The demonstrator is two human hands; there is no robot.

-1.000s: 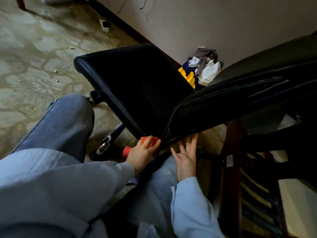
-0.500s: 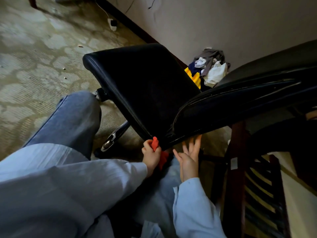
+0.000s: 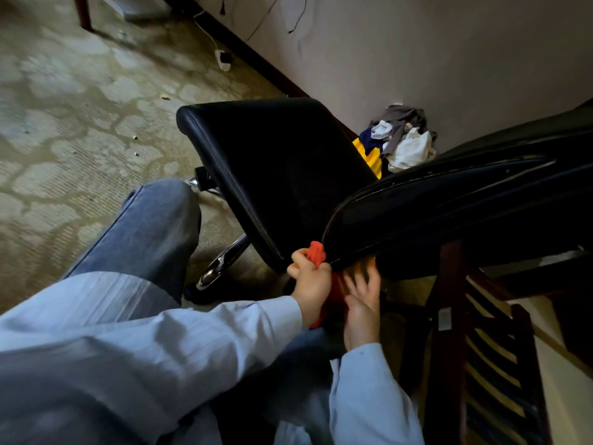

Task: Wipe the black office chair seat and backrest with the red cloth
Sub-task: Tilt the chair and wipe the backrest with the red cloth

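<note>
Your left hand [image 3: 310,282] is curled in a fist round the cloth [image 3: 317,252]. A red tuft sticks out above the knuckles at the near corner where the seat [image 3: 282,168] meets the backrest [image 3: 449,207], and more red hangs below, between your two hands. Your right hand [image 3: 362,300] is just beside it under the backrest's edge, fingers [image 3: 355,282] spread, though blur makes it hard to say whether they touch the chair. A clothes heap [image 3: 401,139] lies by the wall beyond the seat.
</note>
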